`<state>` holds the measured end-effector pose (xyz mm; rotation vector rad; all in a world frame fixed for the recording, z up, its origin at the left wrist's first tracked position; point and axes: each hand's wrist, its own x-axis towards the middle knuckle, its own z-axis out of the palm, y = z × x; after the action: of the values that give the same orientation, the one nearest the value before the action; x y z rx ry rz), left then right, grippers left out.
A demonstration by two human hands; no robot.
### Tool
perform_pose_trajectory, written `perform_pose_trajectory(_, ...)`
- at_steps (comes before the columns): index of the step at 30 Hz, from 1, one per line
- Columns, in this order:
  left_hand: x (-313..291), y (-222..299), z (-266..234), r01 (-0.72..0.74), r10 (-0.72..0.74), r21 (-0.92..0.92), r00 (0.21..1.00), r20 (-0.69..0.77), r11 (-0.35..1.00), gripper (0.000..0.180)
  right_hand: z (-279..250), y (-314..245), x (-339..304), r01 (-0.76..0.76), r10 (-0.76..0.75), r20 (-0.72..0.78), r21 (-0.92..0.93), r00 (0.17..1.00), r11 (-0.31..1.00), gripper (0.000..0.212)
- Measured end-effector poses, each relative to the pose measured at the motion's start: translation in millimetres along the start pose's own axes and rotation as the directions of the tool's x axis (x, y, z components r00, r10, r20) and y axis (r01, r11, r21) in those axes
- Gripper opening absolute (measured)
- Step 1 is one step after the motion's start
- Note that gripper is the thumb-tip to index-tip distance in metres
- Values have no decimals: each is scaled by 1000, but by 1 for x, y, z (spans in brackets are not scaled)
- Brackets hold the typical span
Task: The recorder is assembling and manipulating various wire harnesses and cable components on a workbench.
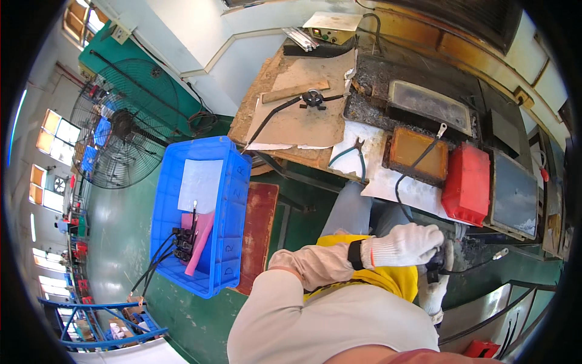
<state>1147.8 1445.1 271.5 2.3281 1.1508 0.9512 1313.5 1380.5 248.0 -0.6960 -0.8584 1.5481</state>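
1. while the left hand [403, 246] curls, fingertips hidden so that i cannot tell whether it pinches anything, the black part [433, 268] sits just below it in view.
2. the right hand [431, 292] is nearer, wrapped around the part.
3. from there the cable [470, 269] stretches rightward, away from both hands, ending in a lug [501, 253].

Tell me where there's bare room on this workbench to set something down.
The brown cardboard has free patches: between the black cable and the teal-handled pliers, and between the wooden strip and the dark slab near the control box. It's crowded on the right, where the amber-filled tray, red plastic box and gray panel sit close together.
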Motion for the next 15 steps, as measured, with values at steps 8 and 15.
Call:
perform_pose_trajectory(8,15,22,3,-123,138,132,984,-110,984,28,-27,-6,2,97,-89,-115,67,989,993,75)
perform_pose_trajectory(15,18,-44,-59,-155,107,-134,945,-309,979,27,-80,-34,-12,200,-159,-137,392,978,898,70)
